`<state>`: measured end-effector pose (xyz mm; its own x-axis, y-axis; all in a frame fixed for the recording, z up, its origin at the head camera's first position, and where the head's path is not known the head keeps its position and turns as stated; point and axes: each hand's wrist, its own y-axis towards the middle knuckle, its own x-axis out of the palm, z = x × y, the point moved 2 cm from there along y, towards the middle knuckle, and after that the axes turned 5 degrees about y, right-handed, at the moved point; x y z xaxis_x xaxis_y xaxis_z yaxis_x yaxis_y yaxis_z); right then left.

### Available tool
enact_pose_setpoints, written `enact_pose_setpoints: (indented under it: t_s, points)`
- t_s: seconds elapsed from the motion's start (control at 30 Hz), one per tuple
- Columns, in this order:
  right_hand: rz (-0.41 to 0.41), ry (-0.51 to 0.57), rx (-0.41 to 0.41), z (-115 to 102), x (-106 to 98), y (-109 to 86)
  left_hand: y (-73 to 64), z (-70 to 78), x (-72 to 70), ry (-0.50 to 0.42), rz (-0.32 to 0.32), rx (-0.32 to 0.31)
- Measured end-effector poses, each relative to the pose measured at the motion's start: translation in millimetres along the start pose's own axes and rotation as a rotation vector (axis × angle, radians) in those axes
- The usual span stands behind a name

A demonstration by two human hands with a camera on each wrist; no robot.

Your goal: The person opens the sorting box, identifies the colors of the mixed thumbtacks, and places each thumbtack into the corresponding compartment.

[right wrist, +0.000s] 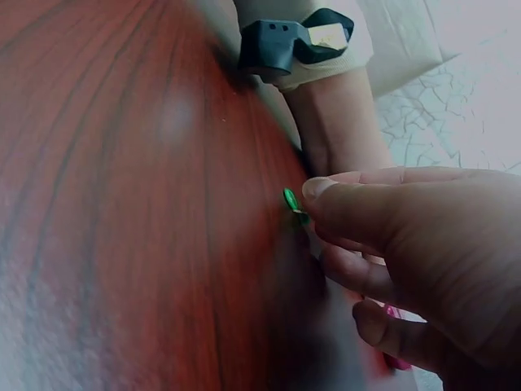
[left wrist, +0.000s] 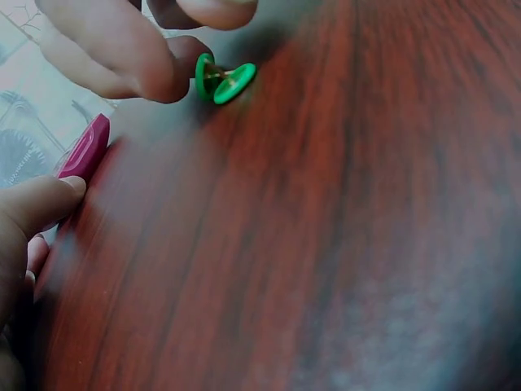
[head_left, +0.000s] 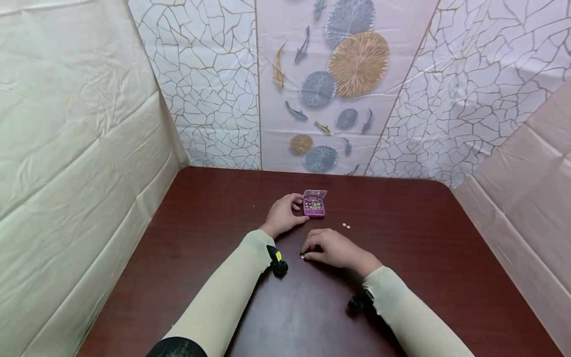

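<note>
A small purple-pink compartment case stands on the table, its clear lid raised at the back. Small coloured pieces lie in its compartments. My left hand holds the case from its left side, thumb at the front corner and fingers towards the back. Nearer to me, my right hand is low over the table and pinches a small green thumbtack at its fingertips. In the left wrist view a second green thumbtack shows right beside the first, its gold-coloured underside visible.
Two small gold-coloured discs lie on the dark red wooden table, right of the case. A tiny speck is left of the left hand. Behind the table's far edge hangs a patterned cloth, with pale cloths at both sides.
</note>
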<state>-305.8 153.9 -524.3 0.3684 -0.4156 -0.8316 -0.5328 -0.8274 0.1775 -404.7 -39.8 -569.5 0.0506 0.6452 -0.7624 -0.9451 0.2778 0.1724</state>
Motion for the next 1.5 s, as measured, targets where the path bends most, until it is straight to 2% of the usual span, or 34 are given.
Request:
enact_pose_setpoints:
  t_s: [0.27, 0.5, 0.63, 0.83, 1.03, 1.27, 1.5]
  points:
    - [-0.015, -0.087, 0.05, -3, 7, 4.3, -3.8, -2.6, -0.8, -0.005, 0.003, -0.02]
    - [0.045, -0.064, 0.085, -2, 1, 6.4, -2.3, -4.2, -1.9, 0.002, 0.015, -0.014]
    - [0.152, -0.062, 0.179, 6, -11, 7.5, -2.1, -3.6, -2.1, 0.001, 0.013, -0.013]
    - [0.337, -0.105, 0.401, 31, -31, 11.5, -2.4, -1.2, -3.9, -0.008, 0.0, -0.027]
    - [0.486, -0.121, 0.574, 56, -41, 17.0, -1.2, 0.1, -4.1, -0.001, 0.002, -0.02]
    - [0.509, -0.098, 0.723, 75, -42, 29.6, 1.7, -0.7, -0.1, 0.006, 0.012, 0.005]
    - [0.516, -0.106, 0.776, 82, -42, 40.3, 1.9, -1.7, -0.6, -0.005, 0.016, 0.013]
